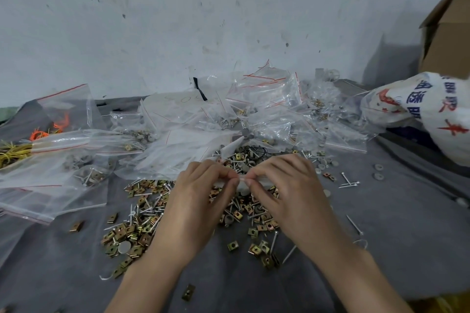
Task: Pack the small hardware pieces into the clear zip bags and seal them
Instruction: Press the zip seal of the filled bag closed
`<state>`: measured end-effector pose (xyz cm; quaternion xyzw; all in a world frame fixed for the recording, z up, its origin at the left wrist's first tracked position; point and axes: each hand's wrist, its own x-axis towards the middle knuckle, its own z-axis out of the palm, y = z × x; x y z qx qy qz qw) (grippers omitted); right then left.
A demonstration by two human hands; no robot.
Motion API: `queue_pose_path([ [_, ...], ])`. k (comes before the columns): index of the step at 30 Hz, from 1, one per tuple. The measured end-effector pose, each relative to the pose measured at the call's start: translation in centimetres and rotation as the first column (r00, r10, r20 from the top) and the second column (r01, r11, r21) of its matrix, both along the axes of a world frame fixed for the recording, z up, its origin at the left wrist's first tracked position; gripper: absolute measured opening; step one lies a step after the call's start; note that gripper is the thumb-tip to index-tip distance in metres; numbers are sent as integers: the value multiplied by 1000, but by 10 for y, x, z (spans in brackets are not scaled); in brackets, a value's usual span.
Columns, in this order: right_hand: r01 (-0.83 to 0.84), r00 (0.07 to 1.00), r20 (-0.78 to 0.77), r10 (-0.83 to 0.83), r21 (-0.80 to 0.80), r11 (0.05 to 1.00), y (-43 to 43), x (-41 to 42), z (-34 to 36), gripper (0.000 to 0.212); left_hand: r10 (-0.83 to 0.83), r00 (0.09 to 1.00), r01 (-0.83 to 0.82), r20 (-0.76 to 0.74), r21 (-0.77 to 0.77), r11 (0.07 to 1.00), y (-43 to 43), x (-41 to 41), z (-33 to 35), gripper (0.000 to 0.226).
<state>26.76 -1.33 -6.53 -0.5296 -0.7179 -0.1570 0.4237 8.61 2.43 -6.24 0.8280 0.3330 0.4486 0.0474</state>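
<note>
My left hand point(197, 198) and my right hand point(284, 190) meet at the table's middle, fingertips pinched on the top edge of a small clear zip bag point(241, 185) held between them. Most of that bag is hidden by my fingers. Below and around my hands lies a heap of loose hardware point(142, 229): brass square clip nuts, silver nails and grey round washers on a grey cloth. Behind my hands a large pile of clear zip bags point(254, 109) with red seal lines spreads across the table, some holding hardware.
A printed white sack point(427, 112) lies at the right, under a cardboard box point(447, 30). At far left are yellow and orange ties point(23, 147) beside bigger zip bags point(50, 180). A stained wall stands close behind. Stray nails and washers point(351, 180) lie to the right.
</note>
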Motion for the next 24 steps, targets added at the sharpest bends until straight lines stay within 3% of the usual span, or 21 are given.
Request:
queue_pose_path([
  [8, 33, 999, 19, -32, -9, 999, 0, -1, 2, 21, 50, 999, -49, -10, 23, 999, 7, -8, 3, 10],
  [13, 23, 1000, -18, -24, -32, 999, -1, -2, 1, 21, 37, 999, -37, 11, -39, 999, 5, -6, 0, 25],
  [18, 3, 1000, -28, -5, -46, 999, -3, 0, 1, 20, -8, 1000, 9, -7, 45, 999, 2, 6, -2, 14],
  [24, 21, 1000, -16, -22, -45, 999, -4, 4, 2, 22, 54, 998, -56, 27, 83, 995, 2, 14, -4, 7],
])
